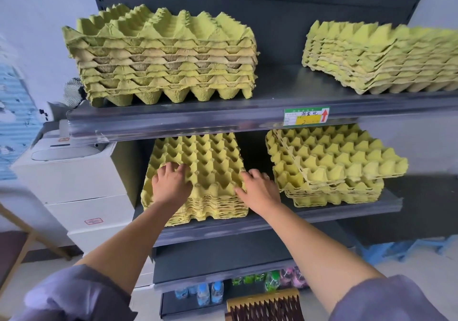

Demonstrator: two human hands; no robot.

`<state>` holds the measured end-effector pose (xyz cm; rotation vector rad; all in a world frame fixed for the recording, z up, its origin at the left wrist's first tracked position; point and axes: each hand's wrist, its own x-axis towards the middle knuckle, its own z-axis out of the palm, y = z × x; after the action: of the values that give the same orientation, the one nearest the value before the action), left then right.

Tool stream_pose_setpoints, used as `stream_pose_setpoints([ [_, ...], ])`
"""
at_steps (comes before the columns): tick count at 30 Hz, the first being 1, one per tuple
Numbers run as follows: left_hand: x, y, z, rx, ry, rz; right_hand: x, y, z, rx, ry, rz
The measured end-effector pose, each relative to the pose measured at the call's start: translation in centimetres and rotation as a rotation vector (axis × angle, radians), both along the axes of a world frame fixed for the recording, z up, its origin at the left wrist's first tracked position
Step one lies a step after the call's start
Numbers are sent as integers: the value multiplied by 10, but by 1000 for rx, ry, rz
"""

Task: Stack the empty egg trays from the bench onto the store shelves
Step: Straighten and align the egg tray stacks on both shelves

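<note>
A stack of yellow egg trays [205,162] lies at the left of the middle shelf [247,224]. My left hand [171,184] rests flat on the top tray near its front left corner. My right hand [260,192] lies on the stack's front right corner, fingers spread over the edge. A second stack of egg trays [334,169] sits to the right on the same shelf, its top trays skewed. On the upper shelf [198,120] stand a tall greenish stack [161,58] at the left and a yellow stack [381,58] at the right.
A white machine [74,172] stands left of the shelves. A price label [306,116] hangs on the upper shelf's edge. Bottles [210,292] and small packets [272,280] fill the low shelves. A brown and yellow tray [265,306] sits at the bottom. A wooden frame [22,241] leans at left.
</note>
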<state>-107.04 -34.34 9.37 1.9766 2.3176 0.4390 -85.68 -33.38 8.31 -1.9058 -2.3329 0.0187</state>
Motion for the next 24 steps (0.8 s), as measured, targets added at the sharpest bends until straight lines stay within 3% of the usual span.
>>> stream_pose_setpoints([
  [6,42,-14,25,45,103,-47,27,-11,35,110,53,121],
  [10,109,-28,36,93,73,-108,81,-26,53,161,70,197],
  [17,247,-46,43,149,54,-331,207,-42,64,201,61,174],
  [24,309,-40,42,123,125,-413,292,-35,54,180,82,104],
])
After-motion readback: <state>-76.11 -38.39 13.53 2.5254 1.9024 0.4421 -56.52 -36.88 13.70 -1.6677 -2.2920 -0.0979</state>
